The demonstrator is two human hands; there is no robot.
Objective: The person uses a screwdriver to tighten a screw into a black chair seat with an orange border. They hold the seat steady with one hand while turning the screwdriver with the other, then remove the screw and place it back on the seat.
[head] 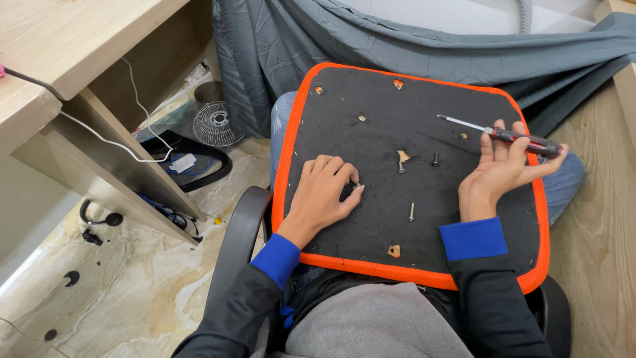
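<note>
Both hands rest on the black, orange-edged fabric seat panel (397,126) lying across the person's lap. Left hand (324,192) sits palm down near the panel's left edge, its fingers curled together and pinching a small silvery screw (358,187) at the fingertips. Right hand (498,174) lies palm up near the panel's right edge, fingers loosely closed under the red-and-black handled screwdriver (507,135), whose metal shaft points toward the panel's middle. Three more loose screws lie on the panel between the hands: one beside a torn tan patch (401,166), one dark one just right of it (435,159), and one lower down (411,212). Several small holes with tan edges show in the panel, two near its far edge and one near its near edge. No container holds the screws; they lie bare on the fabric. Left of the panel stands a light wooden table (79,46), with a small white wire-grille fan (213,123) on the floor beyond it.
</note>
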